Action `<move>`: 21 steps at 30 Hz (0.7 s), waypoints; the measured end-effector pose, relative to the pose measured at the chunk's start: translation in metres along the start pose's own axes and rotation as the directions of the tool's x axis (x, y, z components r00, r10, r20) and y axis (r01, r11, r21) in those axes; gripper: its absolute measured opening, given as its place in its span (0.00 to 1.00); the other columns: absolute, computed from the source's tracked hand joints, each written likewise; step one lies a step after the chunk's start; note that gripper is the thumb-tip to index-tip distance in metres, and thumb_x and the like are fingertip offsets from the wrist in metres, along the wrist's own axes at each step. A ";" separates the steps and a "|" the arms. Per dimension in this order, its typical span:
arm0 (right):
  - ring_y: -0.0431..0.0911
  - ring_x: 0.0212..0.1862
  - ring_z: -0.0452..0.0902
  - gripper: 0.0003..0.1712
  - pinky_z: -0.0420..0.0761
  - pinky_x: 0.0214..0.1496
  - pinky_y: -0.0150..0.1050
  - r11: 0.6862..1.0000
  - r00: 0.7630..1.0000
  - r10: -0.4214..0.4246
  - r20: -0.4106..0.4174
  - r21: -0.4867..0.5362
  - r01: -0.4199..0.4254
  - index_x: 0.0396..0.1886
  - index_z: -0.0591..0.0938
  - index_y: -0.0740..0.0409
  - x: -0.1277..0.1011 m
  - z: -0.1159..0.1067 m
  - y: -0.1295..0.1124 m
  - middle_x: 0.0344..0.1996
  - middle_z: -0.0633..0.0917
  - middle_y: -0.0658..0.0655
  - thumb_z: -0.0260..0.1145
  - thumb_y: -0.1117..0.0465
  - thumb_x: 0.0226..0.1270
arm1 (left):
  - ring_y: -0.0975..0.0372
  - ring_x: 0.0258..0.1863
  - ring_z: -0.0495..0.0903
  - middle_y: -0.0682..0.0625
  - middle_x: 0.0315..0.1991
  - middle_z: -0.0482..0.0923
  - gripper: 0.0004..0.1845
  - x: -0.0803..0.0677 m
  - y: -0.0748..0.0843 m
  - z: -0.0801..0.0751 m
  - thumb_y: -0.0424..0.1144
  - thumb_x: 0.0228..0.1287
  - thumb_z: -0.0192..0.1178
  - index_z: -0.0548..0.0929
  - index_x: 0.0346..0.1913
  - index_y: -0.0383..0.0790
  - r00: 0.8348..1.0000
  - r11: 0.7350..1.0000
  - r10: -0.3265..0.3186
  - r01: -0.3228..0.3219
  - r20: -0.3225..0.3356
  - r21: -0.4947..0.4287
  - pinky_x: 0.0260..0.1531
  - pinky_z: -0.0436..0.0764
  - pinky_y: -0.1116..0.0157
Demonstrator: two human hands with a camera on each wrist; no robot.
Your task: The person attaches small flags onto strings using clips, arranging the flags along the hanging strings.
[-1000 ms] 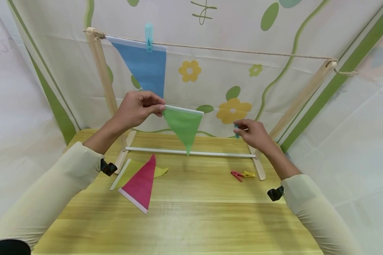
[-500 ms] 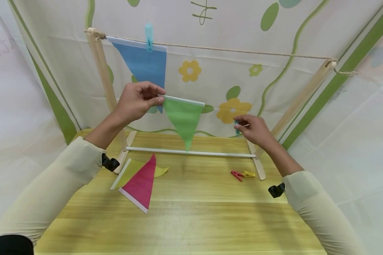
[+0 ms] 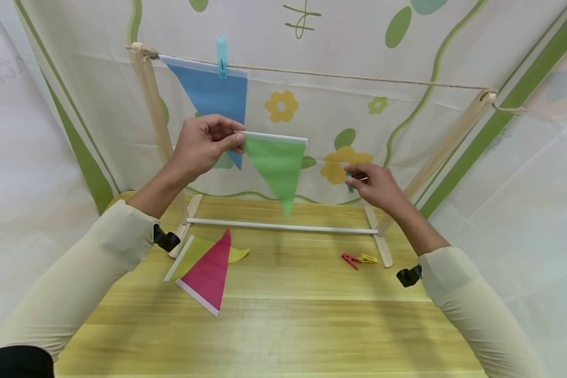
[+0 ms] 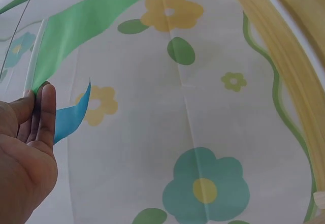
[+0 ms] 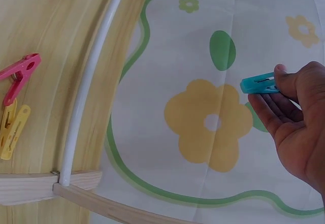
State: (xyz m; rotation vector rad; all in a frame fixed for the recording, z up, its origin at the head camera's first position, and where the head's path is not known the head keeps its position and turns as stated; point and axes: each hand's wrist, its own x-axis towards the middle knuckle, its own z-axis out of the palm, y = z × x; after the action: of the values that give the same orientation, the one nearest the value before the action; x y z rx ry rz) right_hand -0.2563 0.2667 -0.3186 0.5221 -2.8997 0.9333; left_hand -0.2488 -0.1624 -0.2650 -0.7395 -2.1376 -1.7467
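Observation:
My left hand [image 3: 200, 147] pinches the upper left corner of a green pennant [image 3: 279, 163], which hangs point down below the twine [image 3: 359, 79]. Its white top band faces up, apart from the string. A blue clothespin [image 5: 259, 84] is pinched between thumb and fingers of my right hand [image 3: 377, 185], to the right of the pennant. On the twine's left end hangs a blue pennant [image 3: 217, 89], held by a light blue clothespin [image 3: 222, 58]; my left hand covers part of it in the head view.
Wooden posts [image 3: 151, 94] hold the twine at both ends, with a white rod [image 3: 283, 227] between their feet. A pink pennant [image 3: 208, 273] overlaps a yellow pennant [image 3: 189, 254] on the table [image 3: 283, 325]. Right of them lie a red clothespin [image 3: 350, 260] and a yellow clothespin [image 3: 369, 258].
My left hand has risen with the green pennant, whose top band is now more level. The right hand has moved up slightly with its clothespin.

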 end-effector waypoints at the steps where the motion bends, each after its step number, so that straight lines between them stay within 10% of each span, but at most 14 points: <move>1: 0.65 0.65 0.88 0.25 0.88 0.69 0.63 1.000 1.000 -0.002 0.000 0.001 0.002 0.78 0.81 0.62 0.001 -0.001 -0.001 0.67 0.88 0.69 0.65 0.57 0.91 | 0.64 0.33 0.95 0.55 0.38 0.95 0.08 0.001 0.001 0.000 0.26 0.78 0.70 0.91 0.54 0.26 1.000 1.000 0.003 -0.003 -0.005 -0.009 0.43 0.96 0.63; 21: 0.64 0.64 0.88 0.23 0.88 0.70 0.63 0.999 0.999 -0.032 -0.030 0.014 0.033 0.76 0.83 0.61 0.008 -0.008 -0.018 0.66 0.89 0.67 0.66 0.57 0.90 | 0.63 0.31 0.95 0.55 0.35 0.95 0.08 0.013 0.009 -0.003 0.28 0.77 0.72 0.93 0.52 0.27 0.999 0.997 -0.007 0.003 -0.046 -0.078 0.43 0.96 0.64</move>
State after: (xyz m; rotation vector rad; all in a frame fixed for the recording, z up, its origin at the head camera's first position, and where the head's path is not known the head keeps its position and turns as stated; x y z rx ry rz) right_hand -0.2584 0.2552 -0.3012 0.5502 -2.8515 0.9506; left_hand -0.2555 -0.1615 -0.2501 -0.7071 -2.0533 -1.8407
